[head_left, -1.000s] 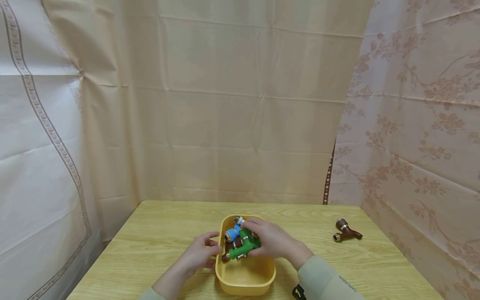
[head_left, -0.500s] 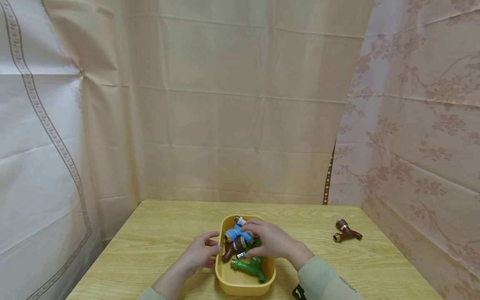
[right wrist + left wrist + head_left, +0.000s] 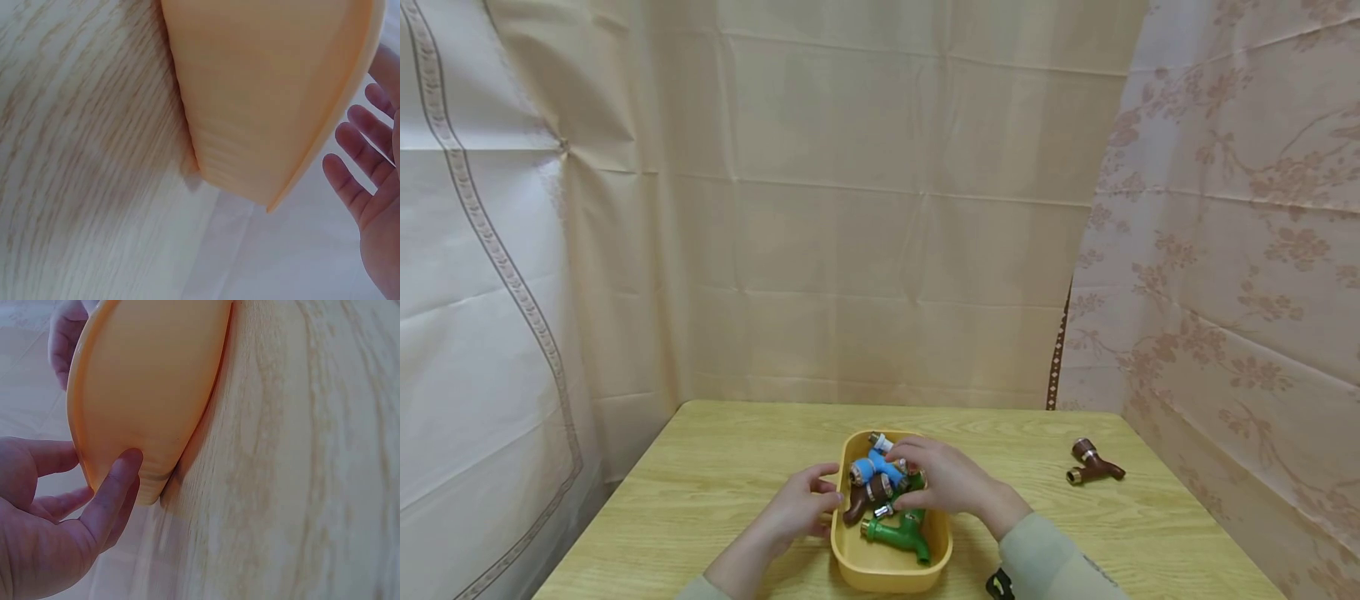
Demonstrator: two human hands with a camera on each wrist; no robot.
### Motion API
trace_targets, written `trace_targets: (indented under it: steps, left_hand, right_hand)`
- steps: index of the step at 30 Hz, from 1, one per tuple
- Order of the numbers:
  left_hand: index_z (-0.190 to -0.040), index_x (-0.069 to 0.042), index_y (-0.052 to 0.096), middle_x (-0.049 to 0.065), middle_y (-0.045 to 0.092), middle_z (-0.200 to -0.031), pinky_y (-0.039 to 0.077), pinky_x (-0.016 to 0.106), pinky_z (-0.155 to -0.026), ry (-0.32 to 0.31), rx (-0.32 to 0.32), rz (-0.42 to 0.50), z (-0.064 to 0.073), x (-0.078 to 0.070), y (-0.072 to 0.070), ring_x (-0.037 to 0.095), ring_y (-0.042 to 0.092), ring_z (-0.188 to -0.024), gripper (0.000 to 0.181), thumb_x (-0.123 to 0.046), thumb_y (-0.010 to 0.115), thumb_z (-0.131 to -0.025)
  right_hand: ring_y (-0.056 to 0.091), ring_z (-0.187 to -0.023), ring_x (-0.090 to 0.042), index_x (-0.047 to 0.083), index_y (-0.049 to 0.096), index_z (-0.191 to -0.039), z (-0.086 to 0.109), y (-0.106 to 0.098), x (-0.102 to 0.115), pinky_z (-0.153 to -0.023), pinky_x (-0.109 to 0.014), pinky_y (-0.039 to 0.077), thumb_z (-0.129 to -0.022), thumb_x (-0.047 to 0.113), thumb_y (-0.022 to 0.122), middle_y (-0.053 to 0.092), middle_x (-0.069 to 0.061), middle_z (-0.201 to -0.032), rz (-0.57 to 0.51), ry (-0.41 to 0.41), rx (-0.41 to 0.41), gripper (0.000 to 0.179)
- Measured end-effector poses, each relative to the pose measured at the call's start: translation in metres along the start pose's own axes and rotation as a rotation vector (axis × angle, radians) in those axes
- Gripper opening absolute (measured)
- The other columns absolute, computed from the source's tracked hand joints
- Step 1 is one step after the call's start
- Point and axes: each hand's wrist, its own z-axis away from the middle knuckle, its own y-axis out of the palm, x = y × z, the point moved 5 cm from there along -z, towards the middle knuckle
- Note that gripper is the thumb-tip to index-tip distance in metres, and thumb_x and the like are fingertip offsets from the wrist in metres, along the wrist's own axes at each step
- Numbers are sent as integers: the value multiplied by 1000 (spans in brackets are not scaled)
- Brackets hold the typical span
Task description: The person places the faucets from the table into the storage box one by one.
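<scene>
A yellow plastic basin stands near the table's front edge with several taps inside. One green tap lies in its front part. Behind that are a brown tap, a blue tap and a white tap. My right hand hovers over the basin's right side, fingers spread; another green piece shows beneath it, partly hidden. On the left, my left hand rests straight fingers against the basin's outer wall, seen closely in the left wrist view.
Another brown tap lies on the wooden table toward the right. A small black object sits at the front edge beside the right sleeve. Hanging cloths enclose the table at the back and both sides.
My right hand has let go of a green tap, which now lies in the basin's front part. That hand has since shifted only slightly; my left hand has stayed in place.
</scene>
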Motion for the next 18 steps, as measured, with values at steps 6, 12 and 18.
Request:
trace_targets:
  steps: [6, 12, 18]
  left_hand:
    - [-150, 9, 37, 23, 54, -115, 64, 45, -68, -1, 3, 1, 1, -2, 1, 32, 67, -92, 61, -1, 62, -95]
    - [-150, 9, 36, 24, 54, -116, 64, 46, -68, -5, 2, -3, 1, -2, 1, 32, 66, -93, 61, -1, 62, -96]
    - [-151, 8, 36, 25, 54, -118, 64, 46, -69, -20, 2, -2, 1, -2, 0, 32, 66, -94, 61, -2, 62, -96]
  right_hand:
    - [61, -116, -19, 18, 63, -136, 3, -9, 2, -98, -39, 54, -86, 38, 83, 58, 4, -137, 19, -8, -46, 58]
    - [58, -124, -20, 16, 63, -136, 6, -19, 0, -104, -44, 51, -86, 39, 83, 59, 3, -137, 29, -7, -103, 59]
    - [56, -125, -20, 16, 64, -134, 11, -31, -5, -106, -45, 49, -85, 36, 85, 59, 3, -136, -15, 6, -156, 57]
